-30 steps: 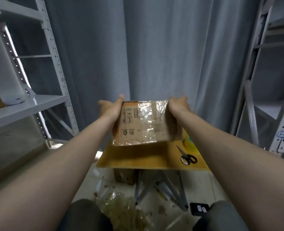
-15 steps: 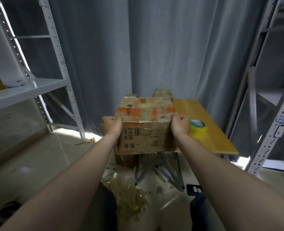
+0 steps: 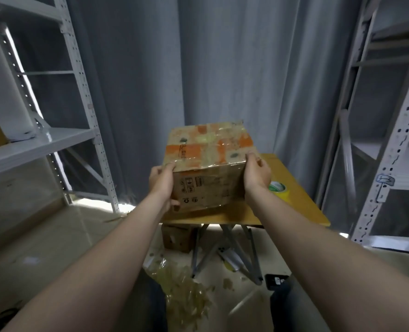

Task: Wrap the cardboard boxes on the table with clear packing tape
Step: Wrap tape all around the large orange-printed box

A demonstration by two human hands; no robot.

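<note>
Cardboard box hangs tilted over the near left corner of the bench, my left hand and right hand each curled round a side, and I fear its glossy taped skin could slip free and drop past that edge.

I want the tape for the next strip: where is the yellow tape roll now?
In the head view the yellow tape roll lies on the wooden table, right of the cardboard box, partly hidden behind the right hand.
</note>
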